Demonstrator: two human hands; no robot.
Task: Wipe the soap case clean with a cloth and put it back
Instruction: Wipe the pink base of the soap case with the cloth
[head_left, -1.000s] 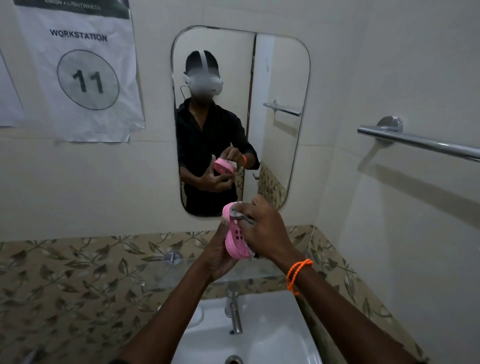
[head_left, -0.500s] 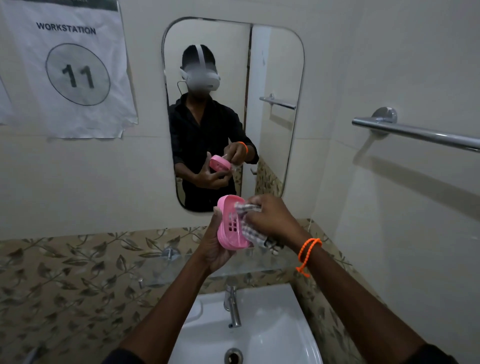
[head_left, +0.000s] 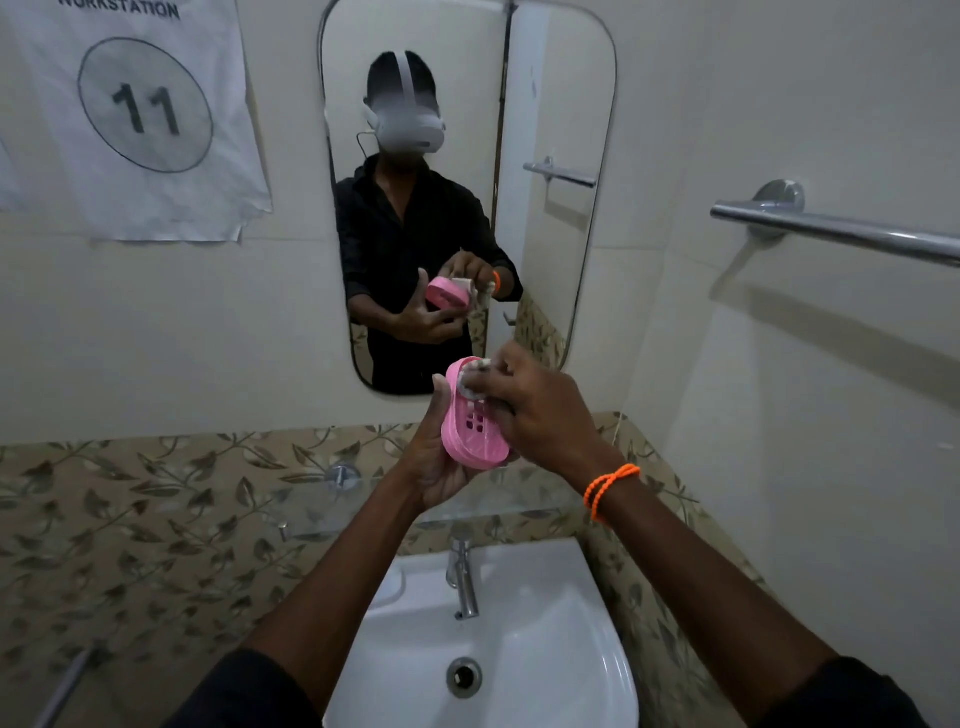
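1. The left hand (head_left: 434, 457) cradles the pink soap case (head_left: 470, 418) from below and behind, thumb up along its left edge, holding it tilted in the air above the glass shelf (head_left: 322, 514) and the white washbasin (head_left: 545, 623)
2. The right hand (head_left: 540, 410), with an orange bracelet (head_left: 608, 488) at the wrist, pinches a small white cloth (head_left: 470, 382) against the case's upper end
3. The mirror (head_left: 561, 104) ahead reflects both hands and the case
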